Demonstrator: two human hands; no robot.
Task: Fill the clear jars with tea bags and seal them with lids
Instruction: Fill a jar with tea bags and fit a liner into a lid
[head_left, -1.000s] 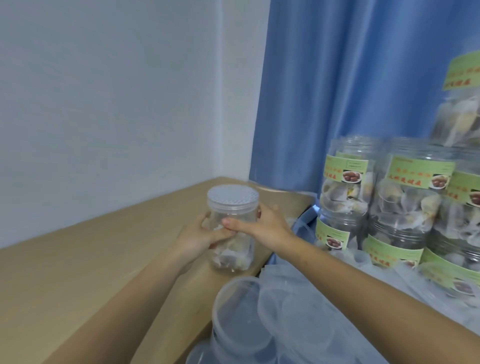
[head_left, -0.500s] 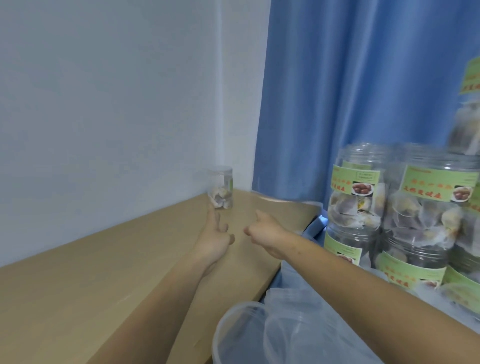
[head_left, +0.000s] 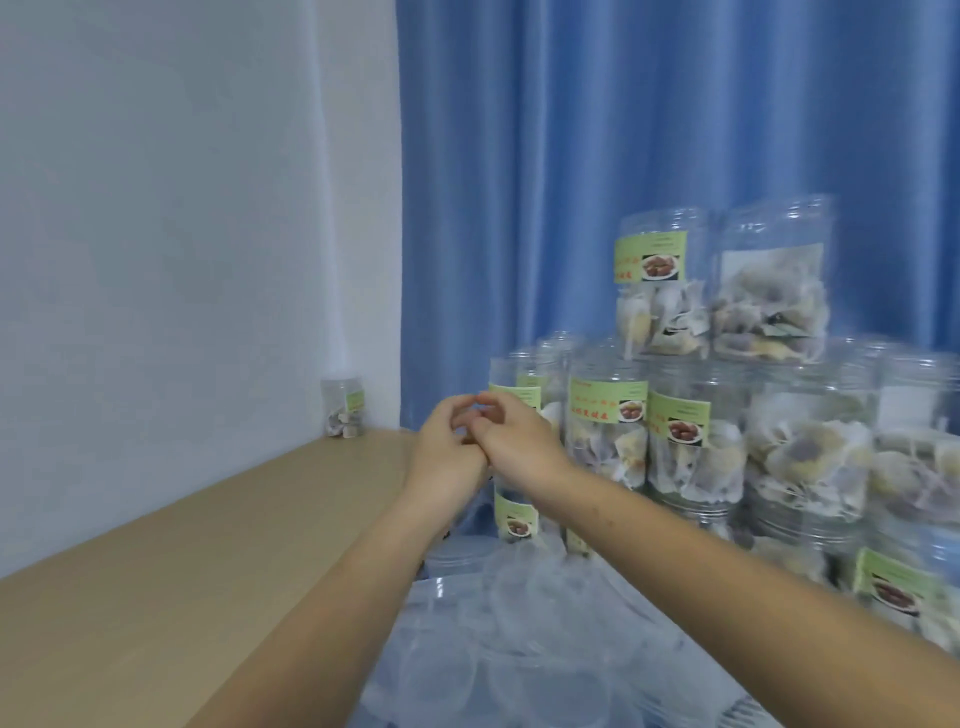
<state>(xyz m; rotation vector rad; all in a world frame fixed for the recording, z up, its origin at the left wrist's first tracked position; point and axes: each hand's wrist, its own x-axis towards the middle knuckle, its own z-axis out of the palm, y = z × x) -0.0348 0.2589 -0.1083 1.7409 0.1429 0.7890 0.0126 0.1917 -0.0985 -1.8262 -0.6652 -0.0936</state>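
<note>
While the blue curtain (head_left: 623, 156) fills the far right, the largest of the task's things is the stack of filled jars (head_left: 727, 415) in front of it — lidded, labelled, piled in tiers on the right, each upright with its long axis vertical and its lid on top. Near them, low in the scene, lies a heap of clear lids (head_left: 519, 649), flat and loosely overlapped. Smaller, on the wooden shelf (head_left: 182, 571) to the left, one sealed jar (head_left: 344, 408) stands alone in the far corner by the white wall (head_left: 156, 234), upright, its green label turned right.

Such jars look like thin clear plastic holding paper tea bags — light, fairly stiff, smooth enough to slip, and likely to dent if squeezed; a hold round the mid-wall, or by the ribbed lid rim, should serve best.

Both hands meet in mid-scene, well apart from the corner jar. The left hand (head_left: 447, 457) and right hand (head_left: 511, 441) touch each other, fingers curled; blur hides whether anything small sits between them, though they seem to hold nothing.
</note>
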